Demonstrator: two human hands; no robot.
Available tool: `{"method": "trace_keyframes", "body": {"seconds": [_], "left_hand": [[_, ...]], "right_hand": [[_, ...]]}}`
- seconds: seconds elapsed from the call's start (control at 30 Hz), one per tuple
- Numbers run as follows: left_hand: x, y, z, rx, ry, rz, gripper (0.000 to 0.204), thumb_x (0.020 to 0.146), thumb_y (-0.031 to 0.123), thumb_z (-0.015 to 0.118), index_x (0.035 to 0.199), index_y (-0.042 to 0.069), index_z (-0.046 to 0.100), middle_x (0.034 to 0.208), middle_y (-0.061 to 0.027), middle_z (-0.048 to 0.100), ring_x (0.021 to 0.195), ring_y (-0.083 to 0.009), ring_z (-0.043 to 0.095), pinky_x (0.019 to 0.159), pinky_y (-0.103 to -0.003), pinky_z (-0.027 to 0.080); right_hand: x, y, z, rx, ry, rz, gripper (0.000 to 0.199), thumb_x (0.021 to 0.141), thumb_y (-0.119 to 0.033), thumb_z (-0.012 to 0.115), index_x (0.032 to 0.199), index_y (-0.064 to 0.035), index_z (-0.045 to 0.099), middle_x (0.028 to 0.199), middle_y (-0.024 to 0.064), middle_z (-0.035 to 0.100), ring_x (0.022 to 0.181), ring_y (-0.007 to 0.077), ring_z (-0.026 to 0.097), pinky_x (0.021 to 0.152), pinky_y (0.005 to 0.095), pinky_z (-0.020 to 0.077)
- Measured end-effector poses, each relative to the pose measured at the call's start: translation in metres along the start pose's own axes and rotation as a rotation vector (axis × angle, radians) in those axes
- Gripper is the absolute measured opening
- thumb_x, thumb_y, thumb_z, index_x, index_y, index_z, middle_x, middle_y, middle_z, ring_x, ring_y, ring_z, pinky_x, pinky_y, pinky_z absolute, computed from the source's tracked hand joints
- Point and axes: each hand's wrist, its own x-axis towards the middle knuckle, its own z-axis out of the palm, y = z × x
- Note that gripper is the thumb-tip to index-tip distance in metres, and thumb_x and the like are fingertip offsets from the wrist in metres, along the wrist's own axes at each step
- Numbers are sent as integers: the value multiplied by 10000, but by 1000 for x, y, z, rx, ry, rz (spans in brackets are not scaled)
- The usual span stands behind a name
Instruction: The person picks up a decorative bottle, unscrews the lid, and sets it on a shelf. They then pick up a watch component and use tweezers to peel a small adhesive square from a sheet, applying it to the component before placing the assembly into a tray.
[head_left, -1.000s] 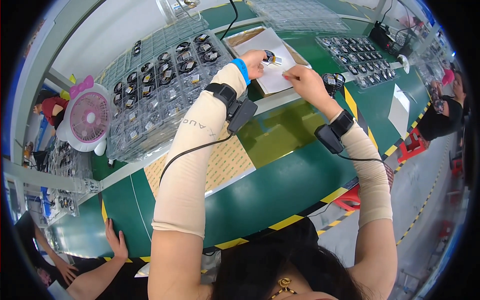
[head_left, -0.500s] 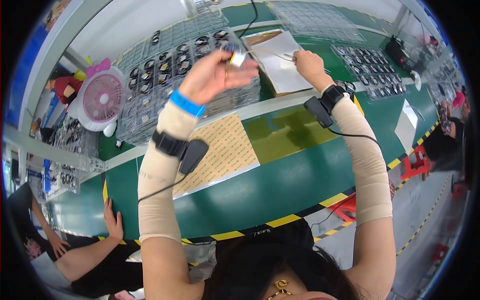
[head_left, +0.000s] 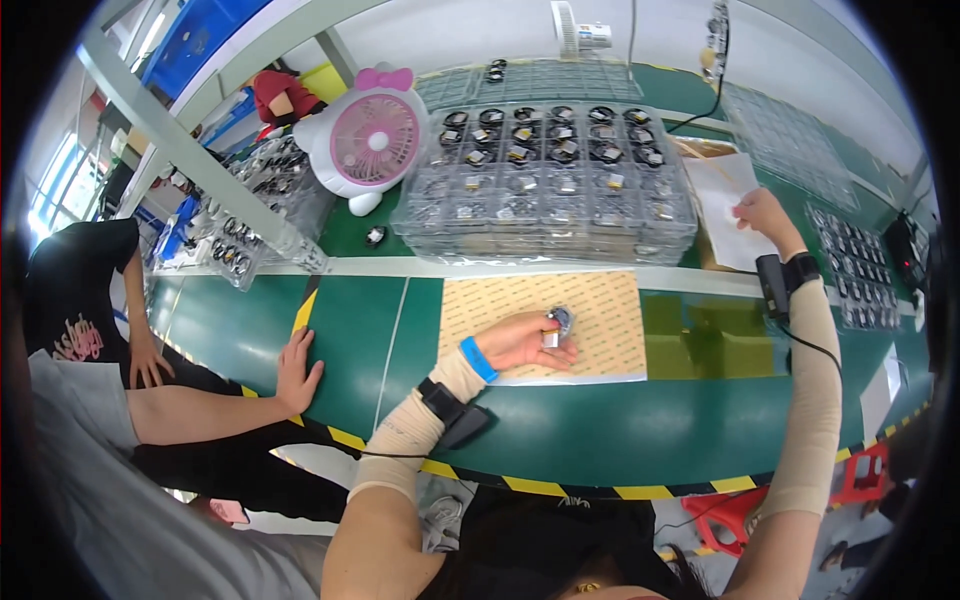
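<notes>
My left hand point(head_left: 517, 343) is over the tan patterned sheet point(head_left: 480, 300). Its thumb and fingers grip a small round dark coiled part with a white tab point(head_left: 552, 338). To the right, my right hand point(head_left: 768, 218) reaches to the white paper point(head_left: 728, 240) lying on a flat brown box. Its fingertips are pinched together at the paper; whatever they hold is too small to make out. Stacked clear trays point(head_left: 560, 240) with several round black parts in their pockets stand behind my left hand.
A pink and white fan point(head_left: 375, 140) stands left of the trays. An amber film point(head_left: 700, 335) lies beside the tan sheet. Another filled tray point(head_left: 855, 265) is at the right. A co-worker's hand point(head_left: 297, 372) rests on the table's left edge, near a metal post point(head_left: 215, 170).
The view has swung left. My left hand has drawn back from near the paper with the round part, now over the tan sheet. My right hand stays at the paper.
</notes>
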Motion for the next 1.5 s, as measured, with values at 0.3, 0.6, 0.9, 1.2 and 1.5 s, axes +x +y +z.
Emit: {"method": "trace_keyframes", "body": {"seconds": [0.3, 0.6, 0.9, 1.2, 1.5], "left_hand": [[-3, 7, -5, 57, 36, 24, 239, 912, 130, 390, 1054, -47, 467, 952, -237, 572, 927, -369, 581, 875, -493, 462], [3, 6, 5, 68, -9, 68, 247, 925, 132, 360, 1039, -67, 449, 943, -245, 575, 918, -359, 589, 847, -443, 497], [2, 7, 3, 83, -7, 56, 251, 932, 137, 355, 1034, -75, 444, 940, -248, 574, 920, -363, 587, 849, -440, 495], [1, 8, 2, 65, 23, 58, 232, 930, 132, 360, 1015, -64, 451, 934, -240, 569, 922, -375, 582, 848, -448, 493], [1, 6, 2, 66, 26, 63, 233, 926, 131, 362, 1017, -61, 456, 923, -228, 570, 923, -377, 580, 849, -455, 490]], "right_hand": [[20, -9, -12, 58, 207, -10, 296, 666, -228, 724, 528, 0, 595, 467, 83, 556, 426, 140, 492, 407, 332, 343], [18, -6, -6, 124, 173, 0, 249, 667, -177, 726, 775, 12, 606, 529, 29, 524, 455, 120, 474, 422, 276, 337], [19, -6, 2, 364, 251, -51, 273, 730, -316, 693, 740, -51, 627, 517, 0, 506, 432, 89, 381, 393, 252, 273], [6, -31, -4, 248, 84, 251, 193, 770, -229, 670, 803, -40, 651, 591, 9, 581, 480, 58, 394, 402, 223, 268], [0, -18, 2, 273, -16, 103, 210, 711, -222, 698, 667, -22, 652, 565, 22, 597, 409, 91, 396, 386, 251, 299]]}}
